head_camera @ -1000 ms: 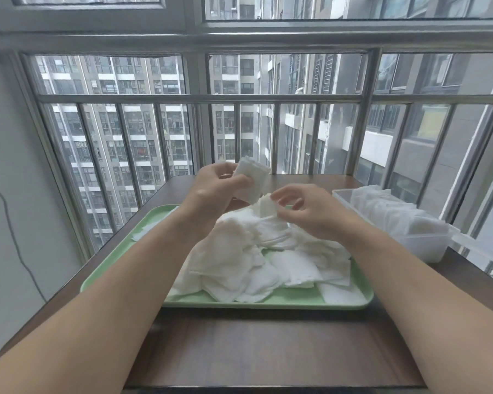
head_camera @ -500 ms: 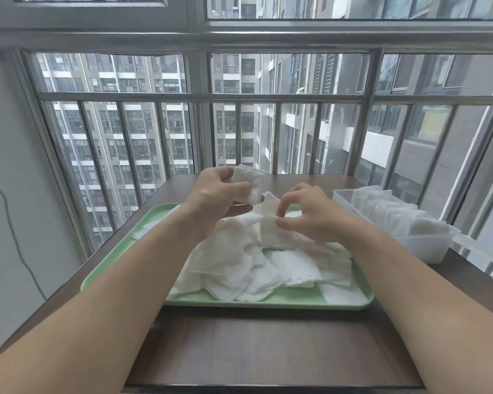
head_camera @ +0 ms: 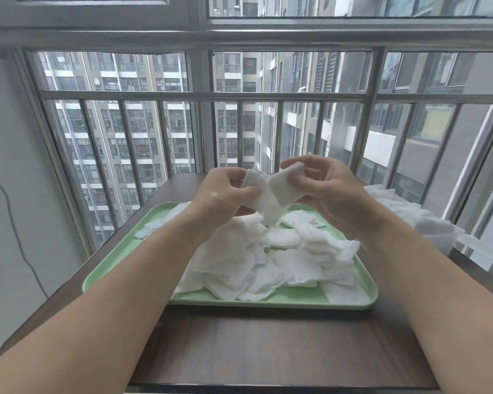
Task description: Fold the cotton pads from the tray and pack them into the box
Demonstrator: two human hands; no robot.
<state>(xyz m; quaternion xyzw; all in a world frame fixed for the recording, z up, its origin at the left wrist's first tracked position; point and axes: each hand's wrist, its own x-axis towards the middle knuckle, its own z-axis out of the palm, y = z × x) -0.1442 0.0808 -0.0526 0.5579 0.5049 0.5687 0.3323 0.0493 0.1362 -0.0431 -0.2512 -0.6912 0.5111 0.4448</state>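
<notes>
Loose cotton pads (head_camera: 256, 268) are lying on the tray (head_camera: 120, 268), sitting mid-surface (head_camera: 268, 351), with the box (head_camera: 427, 231) standing to its right.

Both hands, left hand (head_camera: 222, 194) and right hand (head_camera: 329, 191), pinch cotton pads (head_camera: 271, 191) above the tray (head_camera: 120, 268).

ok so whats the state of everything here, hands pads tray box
left hand: raised over the tray, pinching the held pads
right hand: raised, pinching the same pads
held pads: white, lifted, bent between both hands
loose pads: unfolded heap on the tray
tray: green, flat on the table, still holding pads
box: clear, open, packed with pads
table: dark wood
</notes>
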